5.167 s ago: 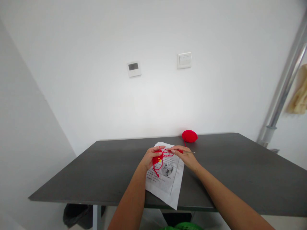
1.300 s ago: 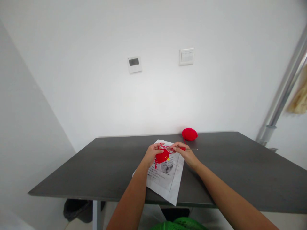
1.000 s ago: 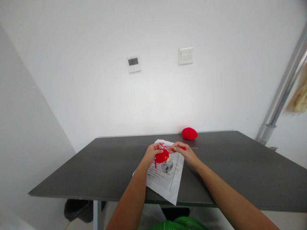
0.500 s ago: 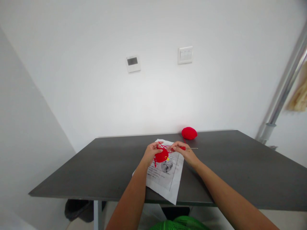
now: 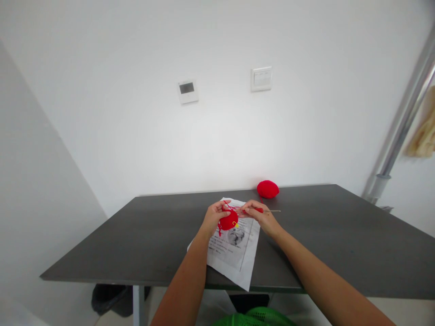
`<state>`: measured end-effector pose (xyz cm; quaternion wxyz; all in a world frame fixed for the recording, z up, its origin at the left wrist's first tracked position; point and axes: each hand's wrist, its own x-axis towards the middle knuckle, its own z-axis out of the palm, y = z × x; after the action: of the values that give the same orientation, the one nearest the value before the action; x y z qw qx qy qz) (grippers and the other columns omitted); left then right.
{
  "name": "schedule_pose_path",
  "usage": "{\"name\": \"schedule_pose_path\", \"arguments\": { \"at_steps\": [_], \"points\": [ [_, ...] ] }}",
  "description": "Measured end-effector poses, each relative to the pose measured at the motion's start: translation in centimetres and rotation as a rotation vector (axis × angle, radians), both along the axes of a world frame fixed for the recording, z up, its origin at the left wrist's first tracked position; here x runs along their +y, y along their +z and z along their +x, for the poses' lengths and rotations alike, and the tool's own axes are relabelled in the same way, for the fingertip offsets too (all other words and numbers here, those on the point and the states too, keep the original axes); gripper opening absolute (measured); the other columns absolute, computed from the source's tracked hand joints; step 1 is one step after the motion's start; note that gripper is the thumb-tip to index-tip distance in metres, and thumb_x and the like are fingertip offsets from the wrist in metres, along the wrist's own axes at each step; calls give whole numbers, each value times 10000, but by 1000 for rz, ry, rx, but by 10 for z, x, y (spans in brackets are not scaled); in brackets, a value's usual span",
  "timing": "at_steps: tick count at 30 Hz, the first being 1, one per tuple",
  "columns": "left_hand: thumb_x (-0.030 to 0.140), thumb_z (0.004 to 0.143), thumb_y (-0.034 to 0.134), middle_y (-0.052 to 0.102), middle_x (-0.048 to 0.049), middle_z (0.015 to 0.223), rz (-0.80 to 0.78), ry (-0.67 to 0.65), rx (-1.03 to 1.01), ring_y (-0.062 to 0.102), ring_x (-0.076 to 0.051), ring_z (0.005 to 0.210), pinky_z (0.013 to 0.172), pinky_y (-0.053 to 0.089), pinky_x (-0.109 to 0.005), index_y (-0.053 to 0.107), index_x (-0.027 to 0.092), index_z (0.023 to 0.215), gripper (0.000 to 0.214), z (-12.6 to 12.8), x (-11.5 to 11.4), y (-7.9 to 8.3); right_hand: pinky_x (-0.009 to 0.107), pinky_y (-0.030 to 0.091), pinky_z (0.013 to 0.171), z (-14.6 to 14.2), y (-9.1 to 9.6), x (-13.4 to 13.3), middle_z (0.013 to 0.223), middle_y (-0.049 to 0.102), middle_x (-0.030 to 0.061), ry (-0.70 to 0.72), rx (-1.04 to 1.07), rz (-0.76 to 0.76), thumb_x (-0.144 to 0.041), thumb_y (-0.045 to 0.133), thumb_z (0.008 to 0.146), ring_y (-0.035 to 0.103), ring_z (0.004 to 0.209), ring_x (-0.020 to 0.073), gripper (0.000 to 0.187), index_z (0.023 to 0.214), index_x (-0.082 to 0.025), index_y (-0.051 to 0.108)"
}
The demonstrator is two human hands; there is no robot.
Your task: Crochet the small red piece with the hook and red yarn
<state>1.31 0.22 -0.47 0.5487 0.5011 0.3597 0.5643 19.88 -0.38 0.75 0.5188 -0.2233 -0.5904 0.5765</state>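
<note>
My left hand [image 5: 215,216] is closed on a round piece of red crochet work [image 5: 229,221], with red yarn running over its fingers. A yellow stitch marker [image 5: 235,224] hangs at the right edge of the piece, and a short red tail dangles at its left. Between the fingers and thumb of my right hand [image 5: 258,213] is a crochet hook [image 5: 271,210] with a red grip, lying nearly level. Its left end reaches toward the crochet work; whether it sits inside a stitch is too small to tell. Beneath both hands lies a printed sheet [image 5: 231,258].
A red ball of yarn [image 5: 268,189] rests at the back of the dark table [image 5: 136,244], against the white wall. Under the table stand a black bin [image 5: 112,296] and a green mesh item [image 5: 254,318]. A metal pipe [image 5: 404,122] runs along the right.
Both hands keep almost the same place and hold on the crochet work and the hook. The whole view has shifted very slightly.
</note>
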Motion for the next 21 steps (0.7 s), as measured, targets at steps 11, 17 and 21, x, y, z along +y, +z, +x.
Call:
{"name": "schedule_pose_path", "arguments": {
  "at_steps": [11, 17, 21],
  "points": [
    [109, 529, 683, 562, 17, 663, 9, 17, 35, 516, -93, 612, 621, 397, -222, 633, 120, 973, 447, 0, 0, 1, 411, 509, 810, -2, 0, -2, 772, 646, 27, -22, -26, 51, -371, 659, 708, 626, 800, 201, 197, 719, -179, 618],
    [88, 517, 666, 554, 21, 640, 50, 48, 92, 509, -92, 595, 608, 398, -222, 643, 121, 946, 431, 0, 1, 1, 373, 512, 791, -3, -3, -1, 794, 631, 31, -48, -105, 98, -365, 627, 731, 608, 795, 182, 196, 722, -170, 623],
    [86, 517, 663, 556, 13, 636, 78, 60, 145, 512, -98, 587, 589, 399, -222, 653, 121, 906, 390, 3, 1, 1, 334, 500, 747, -5, -2, -3, 751, 613, 14, -129, -230, 187, -338, 572, 769, 588, 751, 167, 171, 715, -179, 606]
  ]
}}
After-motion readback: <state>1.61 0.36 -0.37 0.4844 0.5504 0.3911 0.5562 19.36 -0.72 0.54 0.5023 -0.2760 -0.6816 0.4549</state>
